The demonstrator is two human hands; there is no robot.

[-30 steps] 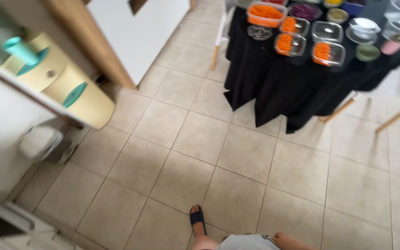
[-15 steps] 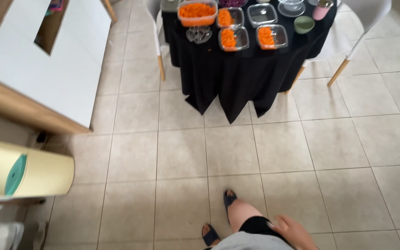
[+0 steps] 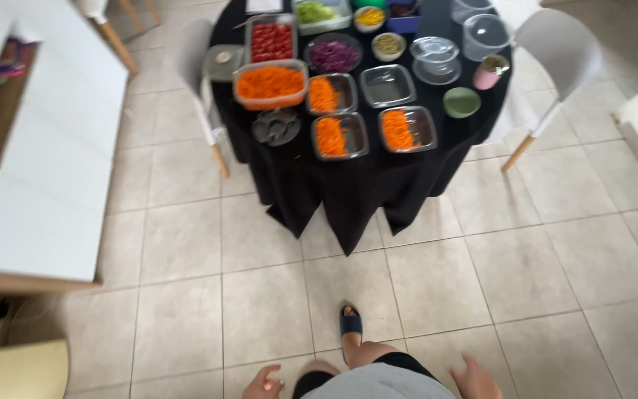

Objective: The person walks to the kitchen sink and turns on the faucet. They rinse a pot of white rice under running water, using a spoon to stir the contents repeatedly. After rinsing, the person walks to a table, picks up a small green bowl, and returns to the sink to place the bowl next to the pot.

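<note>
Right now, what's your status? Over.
Left hand and right hand empty, open at hips. Round table of carrot trays ahead, untouched. Tiled floor between; white chairs flank it.

A single head camera looks steeply down and forward from standing height over the tiled floor [image 3: 407, 295]. At the bottom edge, nearest the lens, show the left hand [image 3: 263, 384], right hand [image 3: 474, 380] and one sandalled foot [image 3: 351, 325]. Farther off, at the top, stands a black-draped table [image 3: 348, 185], seen from above and well apart. The view is slightly blurred, with no second view sharing it
</note>
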